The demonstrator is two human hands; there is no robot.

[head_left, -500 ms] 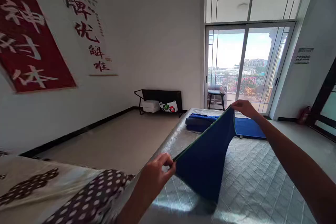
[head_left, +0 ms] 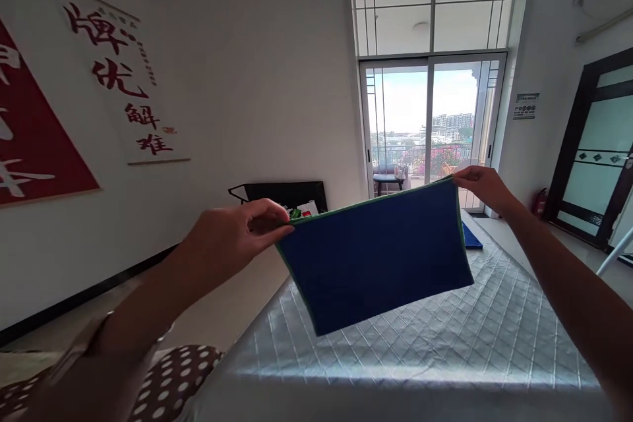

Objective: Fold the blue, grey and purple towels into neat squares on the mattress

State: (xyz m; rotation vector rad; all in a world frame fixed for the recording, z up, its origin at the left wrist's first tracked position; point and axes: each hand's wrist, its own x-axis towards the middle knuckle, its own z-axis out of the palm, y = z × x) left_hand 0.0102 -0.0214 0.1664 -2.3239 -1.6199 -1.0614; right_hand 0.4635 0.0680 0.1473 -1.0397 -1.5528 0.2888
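a blue cloth (head_left: 380,254) with green edging, stretched between two bare hands above a quilted mattress (head_left: 519,323). the left hand (head_left: 237,234) pinches the upper left corner, thumb against forefinger with no gap at the tips, the remaining fingers loosely curled. the right hand (head_left: 484,186) grips the upper right corner in the same fashion, fingertips closed on the edge, its arm extended farther from the wearer. compared with half a second earlier, the left hand has risen and the cloth has turned from a steep, narrow, slanting drape into a broad four-sided panel; its upper edge, formerly sharply inclined, now climbs only gently toward the right. the change suggests that the piece is now squared and under control, with both top corners secured and the lower edge hanging free, clear of the mattress. because the panel is dark and seen from one face only, it is uncertain whether it comprises a single layer or a fold. beyond its right edge, part of another blue piece (head_left: 471,237) lies on the mattress. at lower left, polka-dot fabric (head_left: 173,379) appears below the left forearm. background: a black bench (head_left: 301,192) against the wall, partly hidden by the left hand and the cloth, and a sliding glass door (head_left: 429,125) behind the right hand.
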